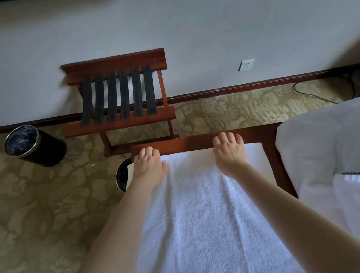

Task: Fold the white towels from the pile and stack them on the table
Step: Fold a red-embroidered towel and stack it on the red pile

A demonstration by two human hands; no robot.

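A white towel lies spread lengthwise on the dark wooden table, running from its far edge toward me. My left hand rests palm down on the towel's far left corner, at the table's left edge. At the far right part of the towel, my right hand lies palm down with its fingers spread, the tips reaching past the towel's edge onto the bare wood. Neither hand visibly pinches the cloth. A pile of white linen lies to the right of the table.
A wooden luggage rack with black straps stands against the wall beyond the table. A black bin sits on the patterned carpet at left. Another bin peeks out beside the table's left edge. A cable runs along the floor at right.
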